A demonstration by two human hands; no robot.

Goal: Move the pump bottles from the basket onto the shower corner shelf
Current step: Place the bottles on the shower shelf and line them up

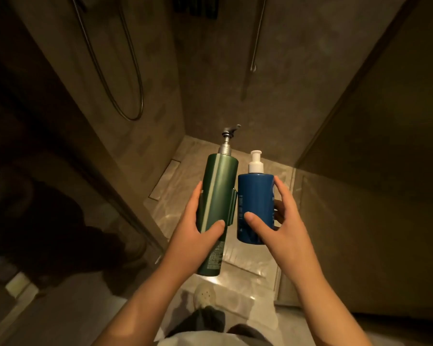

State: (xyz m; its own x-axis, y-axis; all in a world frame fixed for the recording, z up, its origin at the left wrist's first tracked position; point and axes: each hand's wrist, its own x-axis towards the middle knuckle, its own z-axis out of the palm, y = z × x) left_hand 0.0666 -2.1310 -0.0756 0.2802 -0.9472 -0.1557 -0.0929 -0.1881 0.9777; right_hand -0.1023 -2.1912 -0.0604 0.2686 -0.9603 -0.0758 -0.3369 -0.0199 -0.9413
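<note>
Shower stall seen from above: dim stone walls meeting in a corner, pale wet floor [185, 191] below, hose [125, 78] looped on the wall to the left. Neither basket nor corner shelf shows in this view. Both bottles are held in the air over the floor, side by side and touching or nearly so. Left hand [200, 221] wraps the green bottle [216, 196]: fingers curled behind its left side, thumb pressed across the front. Right hand [278, 218] holds the blue bottle [255, 206], just right of the green bottle: thumb on the front, fingers closed round the right side. Long axes run near vertical in the picture, pumps pointing away from the body toward the wall corner, bases toward the person. Green bottle is the taller; its metal pump spout turns right. Judgement: both bottles are in transit; the next move needs the shelf found first, then each set down base first. Wet hands could let one slip.
</note>
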